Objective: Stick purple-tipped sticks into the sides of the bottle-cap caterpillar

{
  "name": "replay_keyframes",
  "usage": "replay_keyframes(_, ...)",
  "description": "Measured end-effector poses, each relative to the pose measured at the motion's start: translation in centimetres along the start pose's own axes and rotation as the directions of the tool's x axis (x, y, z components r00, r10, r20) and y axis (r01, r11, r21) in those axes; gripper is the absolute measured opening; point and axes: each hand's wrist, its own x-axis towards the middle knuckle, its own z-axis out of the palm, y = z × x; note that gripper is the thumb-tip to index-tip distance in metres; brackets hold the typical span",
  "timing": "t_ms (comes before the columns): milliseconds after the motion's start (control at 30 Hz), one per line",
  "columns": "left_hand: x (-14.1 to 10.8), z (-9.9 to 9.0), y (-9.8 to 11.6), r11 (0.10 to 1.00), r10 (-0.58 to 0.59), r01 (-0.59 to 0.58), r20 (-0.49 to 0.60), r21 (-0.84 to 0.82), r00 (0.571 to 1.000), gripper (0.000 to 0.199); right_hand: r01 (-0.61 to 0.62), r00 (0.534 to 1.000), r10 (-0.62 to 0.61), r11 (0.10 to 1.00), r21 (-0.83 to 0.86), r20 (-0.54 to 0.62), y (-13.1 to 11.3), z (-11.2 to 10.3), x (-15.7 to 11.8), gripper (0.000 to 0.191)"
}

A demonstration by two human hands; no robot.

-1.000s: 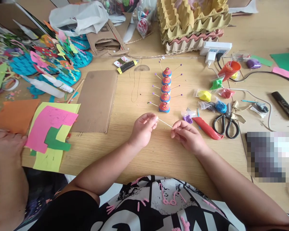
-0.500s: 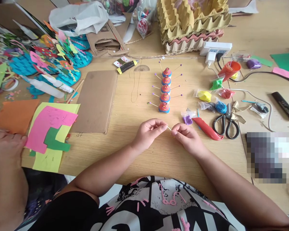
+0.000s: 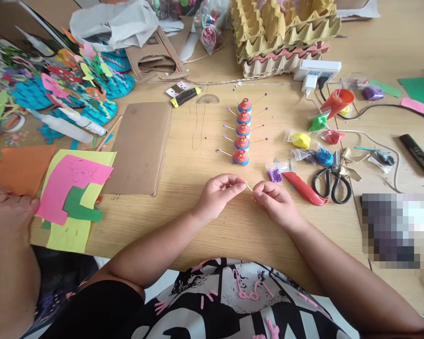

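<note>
Between my two hands runs a thin pale stick (image 3: 249,187), like a toothpick. My left hand (image 3: 223,194) pinches its left end between thumb and fingertips. On its right end, the thumb and fingers of my right hand (image 3: 276,200) are closed too; both tips are hidden by the fingers. Just beyond my hands stands a row of several red-and-blue clay figures (image 3: 240,157) with smiling faces. Thin sticks with purple ball tips (image 3: 266,139) poke out from both sides of the row. A bag of purple clay (image 3: 275,175) lies close to my right hand.
To the right lie a red utility knife (image 3: 305,189), black-handled scissors (image 3: 334,181) and bagged clay (image 3: 300,140). A cardboard sheet (image 3: 139,148) and coloured paper (image 3: 74,188) lie left, near another person's hand (image 3: 12,212). Egg trays (image 3: 282,42) are stacked behind, beside a power strip (image 3: 318,70).
My right hand has shifted very slightly right, and a little more of the stick shows between my hands. The other things stay in place.
</note>
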Motion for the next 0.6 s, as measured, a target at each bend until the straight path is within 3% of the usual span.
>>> replay_keyframes(367, -0.01, 0.10, 0.10, 0.998, -0.018, 0.018, 0.006, -0.054, 1.000, 0.028, -0.022, 0.999, 0.022, 1.000, -0.005, 0.032, -0.34, 0.25, -0.04, 0.042)
replay_keyframes(600, -0.17, -0.26, 0.37, 0.997, -0.060, 0.063, 0.073, -0.046, 0.996, 0.032, -0.012, 1.000, 0.013, 0.999, -0.031, 0.018, -0.12, 0.03, -0.05, 0.042)
